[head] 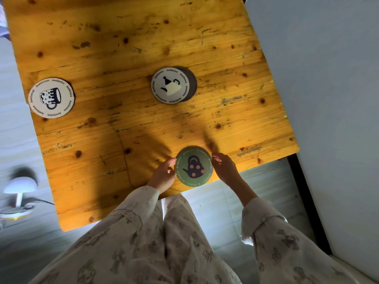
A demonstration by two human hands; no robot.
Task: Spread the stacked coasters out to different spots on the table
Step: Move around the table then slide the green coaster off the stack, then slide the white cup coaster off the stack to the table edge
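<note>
A round green coaster [194, 166] with a dark teapot print is at the near edge of the wooden table [127, 58]. My left hand [163, 175] pinches its left rim and my right hand [225, 167] pinches its right rim. A small stack of coasters [172, 85] sits mid-table, topped by a white one with a tilted cup print, dark ones fanned out beneath. A single white coaster [51, 97] with a spotted mug print lies flat near the table's left edge.
A white lamp [19, 187] stands on the floor to the left of the table. A pale wall or panel [328, 78] runs along the table's right side. My patterned sleeves and trousers fill the foreground.
</note>
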